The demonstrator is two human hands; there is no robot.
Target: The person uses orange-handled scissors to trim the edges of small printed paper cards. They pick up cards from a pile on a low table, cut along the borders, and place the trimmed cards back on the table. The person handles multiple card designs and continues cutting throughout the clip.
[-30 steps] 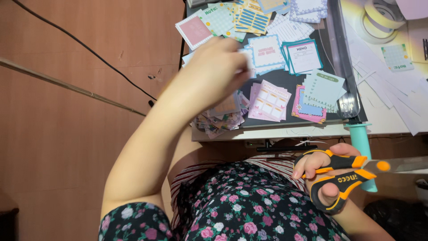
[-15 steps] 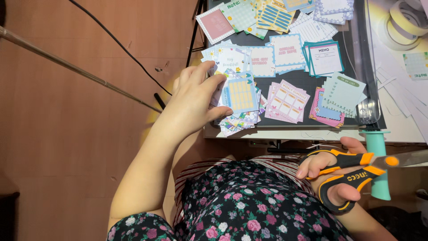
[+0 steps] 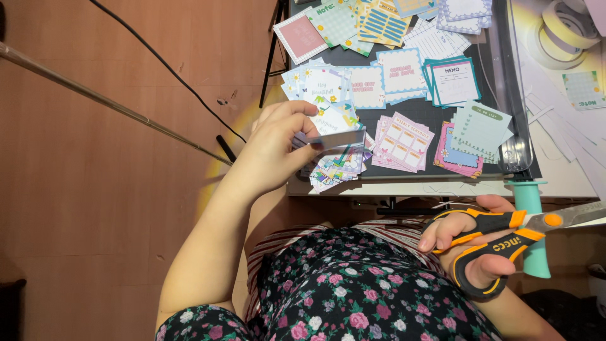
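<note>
- Head view, looking straight down at a seated person's 2 bare hands, a floral dress across the lap and a brown wooden floor to the left.
- The left hand (image 3: 278, 142) is raised at the near left edge of a dark cutting mat (image 3: 416, 113). Its thumb and fingers are pinched narrowly on a small paper card (image 3: 334, 139), held almost edge-on, so its face cannot be read.
- Just beyond and under that hand lies a loose pile of small printed cards (image 3: 334, 167) with colourful patterns, touching the near edge of the mat.
- To the right of the left hand, on the mat, sit a pink schedule card stack (image 3: 404, 142), then a pale green list card stack (image 3: 480, 129) overlapping a pink and blue one.
- Farther from the left hand, more cards are spread out: a pink square card (image 3: 302, 36), a yellow and blue striped card (image 3: 382, 24) and a teal-bordered memo card (image 3: 454, 81).
- The right hand (image 3: 470, 243) is low on the right, close to the body and well apart from the left hand. Its fingers are closed through the loops of orange and black scissors (image 3: 505, 243), whose metal blades point to the right edge of the view; whether the blades are parted cannot be told.
- Just behind the right hand stands a teal handle (image 3: 533, 252) of a paper trimmer.
- Beyond the right hand, at the far right, lie white paper strips (image 3: 568, 126) and rolls of tape (image 3: 562, 38).
- A black cable (image 3: 164, 63) crosses the floor to the left of the left hand.
</note>
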